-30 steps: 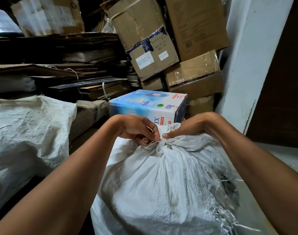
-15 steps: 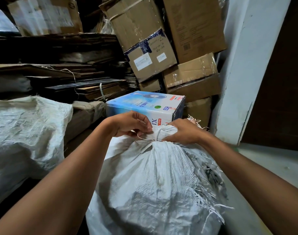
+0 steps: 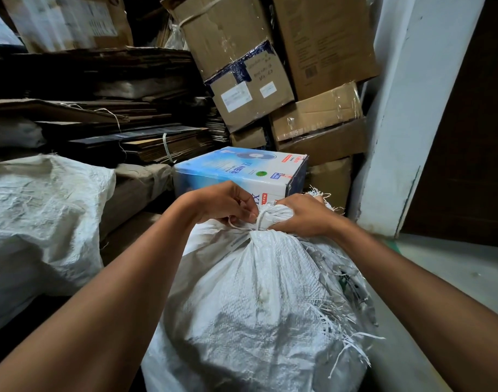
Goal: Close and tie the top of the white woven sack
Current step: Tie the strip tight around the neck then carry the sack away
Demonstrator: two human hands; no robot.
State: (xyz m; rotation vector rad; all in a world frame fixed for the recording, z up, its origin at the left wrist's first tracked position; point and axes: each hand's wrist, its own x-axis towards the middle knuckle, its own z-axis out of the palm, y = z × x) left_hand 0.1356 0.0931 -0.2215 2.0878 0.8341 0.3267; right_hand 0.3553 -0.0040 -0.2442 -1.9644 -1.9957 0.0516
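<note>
A full white woven sack (image 3: 259, 306) stands in front of me, its mouth gathered into a bunched neck (image 3: 276, 217). A thin white string (image 3: 260, 219) runs around and up over that neck. My left hand (image 3: 225, 203) pinches the string at the neck's left side, with a small loop hanging below the fingers. My right hand (image 3: 304, 216) is closed around the bunched top from the right. Frayed white strands hang off the sack's torn right side (image 3: 344, 332).
A blue and white printed box (image 3: 236, 168) sits just behind the sack. Another white sack (image 3: 41, 219) lies at the left. Stacked cardboard boxes (image 3: 242, 66) and flattened cardboard (image 3: 100, 108) fill the back. A white wall corner (image 3: 397, 123) rises at the right.
My right hand has shifted from pinching the string to gripping the bunched neck. The string now runs up over the neck. My view has drifted slightly.
</note>
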